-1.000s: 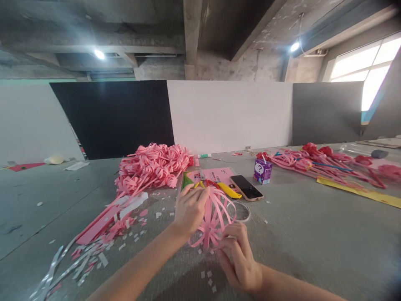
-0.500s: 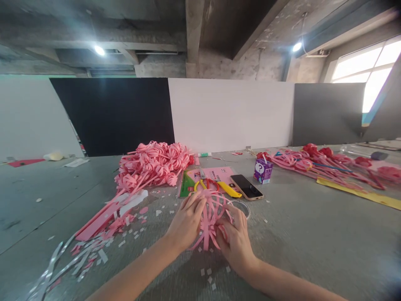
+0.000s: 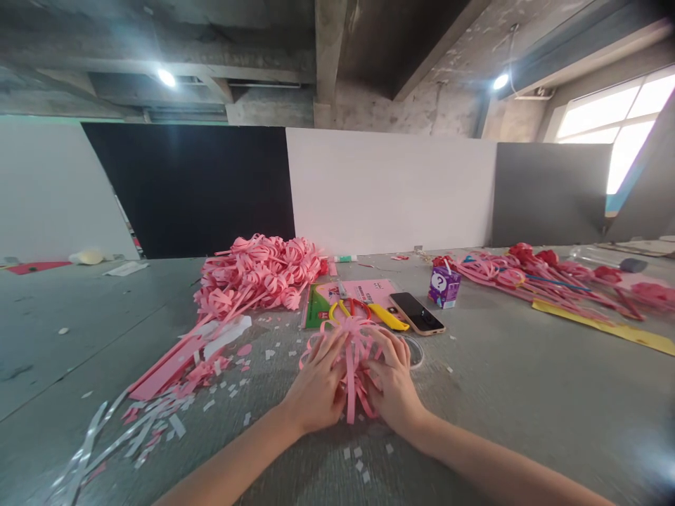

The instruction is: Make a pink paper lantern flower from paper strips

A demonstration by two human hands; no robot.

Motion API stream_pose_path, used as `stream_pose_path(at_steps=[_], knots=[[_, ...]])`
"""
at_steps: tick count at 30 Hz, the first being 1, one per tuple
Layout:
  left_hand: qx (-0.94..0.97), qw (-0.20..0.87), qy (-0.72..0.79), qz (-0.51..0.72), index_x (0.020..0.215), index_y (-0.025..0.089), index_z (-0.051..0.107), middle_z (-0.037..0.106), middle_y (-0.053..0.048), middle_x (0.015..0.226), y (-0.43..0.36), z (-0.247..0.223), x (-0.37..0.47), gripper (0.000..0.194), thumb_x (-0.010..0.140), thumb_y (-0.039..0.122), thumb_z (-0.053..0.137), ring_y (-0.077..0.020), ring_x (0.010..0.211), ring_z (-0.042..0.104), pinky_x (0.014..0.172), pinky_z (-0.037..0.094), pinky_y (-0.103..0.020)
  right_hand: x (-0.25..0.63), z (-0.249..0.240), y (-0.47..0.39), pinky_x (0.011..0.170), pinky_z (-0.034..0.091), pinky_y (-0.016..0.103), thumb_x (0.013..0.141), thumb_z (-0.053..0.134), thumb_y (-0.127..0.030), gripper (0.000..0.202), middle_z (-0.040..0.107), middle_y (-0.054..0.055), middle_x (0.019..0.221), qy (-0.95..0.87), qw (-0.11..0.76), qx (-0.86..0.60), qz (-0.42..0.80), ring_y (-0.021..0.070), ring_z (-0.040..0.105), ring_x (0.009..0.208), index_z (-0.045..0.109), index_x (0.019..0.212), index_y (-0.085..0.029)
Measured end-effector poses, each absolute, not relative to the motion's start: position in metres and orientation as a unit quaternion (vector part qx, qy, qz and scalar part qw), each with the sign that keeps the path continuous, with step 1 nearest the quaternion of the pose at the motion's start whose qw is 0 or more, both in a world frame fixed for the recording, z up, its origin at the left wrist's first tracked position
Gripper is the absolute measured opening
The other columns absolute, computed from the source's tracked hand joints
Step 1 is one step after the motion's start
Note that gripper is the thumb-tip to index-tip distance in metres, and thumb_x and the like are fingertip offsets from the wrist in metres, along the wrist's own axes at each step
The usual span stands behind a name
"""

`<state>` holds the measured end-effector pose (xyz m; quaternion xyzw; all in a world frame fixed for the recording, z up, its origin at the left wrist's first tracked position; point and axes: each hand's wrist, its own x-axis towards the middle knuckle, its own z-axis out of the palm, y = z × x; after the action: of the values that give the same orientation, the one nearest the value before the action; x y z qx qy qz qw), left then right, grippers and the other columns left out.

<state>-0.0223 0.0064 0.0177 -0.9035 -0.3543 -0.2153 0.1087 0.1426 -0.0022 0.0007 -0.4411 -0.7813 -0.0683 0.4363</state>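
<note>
Between my hands a ball of looped pink paper strips (image 3: pixel 351 362) rests low over the grey surface, its strips bowing outward from a gathered top. My left hand (image 3: pixel 318 383) presses in on its left side, fingers bent over the strips. On the opposite side my right hand (image 3: pixel 396 386) has its fingers curled among the loops. Fingertips of both hands are partly hidden by the paper. Just behind the ball lie scissors with red and yellow handles (image 3: pixel 360 307) and a yellow-handled cutter (image 3: pixel 389 317). A clear tape roll (image 3: pixel 416 353) sits beside my right hand.
A heap of pink paper-strip balls (image 3: pixel 258 274) lies back left, with paper scraps (image 3: pixel 179 426) in front. A phone (image 3: pixel 419 314), a purple carton (image 3: pixel 444 287) and a pink-green booklet (image 3: pixel 316 303) stand near the middle. Pink stems and red flowers (image 3: pixel 527 270) lie at right, before upright panels (image 3: pixel 395 190).
My left hand has shifted down along the ball, and my right hand has moved slightly up and outward. Loops now spread wider on both sides.
</note>
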Motion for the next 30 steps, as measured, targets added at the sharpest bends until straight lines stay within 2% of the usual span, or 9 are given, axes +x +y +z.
stream_pose_path(at_steps=[3, 7, 12, 16, 18, 21, 26, 30], knots=[[-0.902, 0.099, -0.357, -0.220, 0.097, 0.015, 0.058, 0.025, -0.009, 0.138, 0.006, 0.017, -0.023, 0.037, 0.062, 0.010, 0.049, -0.0274, 0.129, 0.005, 0.102, 0.018, -0.049, 0.141, 0.001, 0.001, 0.089, 0.025, 0.055, 0.071, 0.052, -0.011, 0.014, 0.038, 0.005, 0.126, -0.778, 0.438, -0.445, -0.067, 0.0287, 0.028, 0.115, 0.061, 0.064, -0.020], [-0.896, 0.091, -0.375, -0.219, 0.082, 0.014, 0.062, 0.026, -0.010, 0.138, 0.008, 0.018, -0.024, 0.021, 0.064, 0.012, 0.052, -0.0272, 0.129, 0.006, 0.103, 0.016, -0.047, 0.143, 0.000, 0.001, 0.089, 0.024, 0.054, 0.071, 0.051, -0.011, 0.014, 0.041, 0.005, 0.122, -0.766, 0.465, -0.439, -0.067, 0.0278, 0.032, 0.112, 0.061, 0.069, -0.021], [-0.897, 0.092, -0.373, -0.216, 0.076, 0.015, 0.061, 0.028, -0.010, 0.137, 0.010, 0.016, -0.025, 0.013, 0.065, 0.014, 0.054, -0.0275, 0.129, 0.007, 0.103, 0.015, -0.048, 0.152, 0.013, -0.006, 0.086, 0.030, 0.046, 0.075, 0.048, -0.014, 0.012, 0.042, 0.007, 0.110, -0.718, 0.557, -0.415, -0.033, 0.0237, 0.038, 0.105, 0.057, 0.078, -0.020], [-0.897, 0.106, -0.367, -0.222, 0.073, 0.016, 0.059, 0.031, -0.009, 0.136, 0.009, 0.013, -0.023, 0.009, 0.068, 0.014, 0.052, -0.0263, 0.128, 0.010, 0.103, 0.017, -0.048, 0.155, 0.036, -0.011, 0.086, 0.032, 0.044, 0.078, 0.048, -0.018, 0.009, 0.042, 0.006, 0.108, -0.696, 0.587, -0.413, -0.002, 0.0227, 0.038, 0.104, 0.057, 0.079, -0.022], [-0.897, 0.111, -0.362, -0.229, 0.076, 0.016, 0.058, 0.033, -0.009, 0.134, 0.009, 0.012, -0.022, 0.010, 0.070, 0.014, 0.051, -0.0260, 0.128, 0.013, 0.102, 0.019, -0.048, 0.155, 0.046, -0.013, 0.087, 0.032, 0.046, 0.077, 0.049, -0.018, 0.009, 0.043, 0.006, 0.109, -0.716, 0.566, -0.408, -0.002, 0.0237, 0.037, 0.106, 0.058, 0.076, -0.022], [-0.898, 0.111, -0.360, -0.226, 0.082, 0.015, 0.058, 0.034, -0.011, 0.134, 0.009, 0.011, -0.021, 0.015, 0.070, 0.013, 0.050, -0.0259, 0.128, 0.014, 0.102, 0.019, -0.047, 0.152, 0.052, -0.014, 0.088, 0.031, 0.047, 0.072, 0.053, -0.013, 0.011, 0.043, 0.004, 0.116, -0.784, 0.482, -0.392, -0.010, 0.0255, 0.034, 0.110, 0.060, 0.069, -0.021], [-0.897, 0.098, -0.368, -0.225, 0.084, 0.014, 0.058, 0.035, -0.014, 0.132, 0.010, 0.010, -0.021, 0.015, 0.070, 0.016, 0.053, -0.0257, 0.127, 0.017, 0.102, 0.020, -0.047, 0.146, 0.040, -0.011, 0.093, 0.018, 0.058, 0.065, 0.054, -0.009, 0.014, 0.043, -0.002, 0.123, -0.849, 0.361, -0.377, -0.084, 0.0301, 0.025, 0.118, 0.060, 0.060, -0.021], [-0.896, 0.092, -0.369, -0.230, 0.085, 0.015, 0.058, 0.038, -0.014, 0.130, 0.011, 0.009, -0.022, 0.014, 0.072, 0.019, 0.052, -0.0259, 0.127, 0.018, 0.101, 0.022, -0.048, 0.146, 0.035, -0.007, 0.093, 0.014, 0.062, 0.065, 0.055, -0.009, 0.014, 0.043, -0.002, 0.124, -0.860, 0.322, -0.380, -0.110, 0.0327, 0.024, 0.119, 0.059, 0.057, -0.020]])
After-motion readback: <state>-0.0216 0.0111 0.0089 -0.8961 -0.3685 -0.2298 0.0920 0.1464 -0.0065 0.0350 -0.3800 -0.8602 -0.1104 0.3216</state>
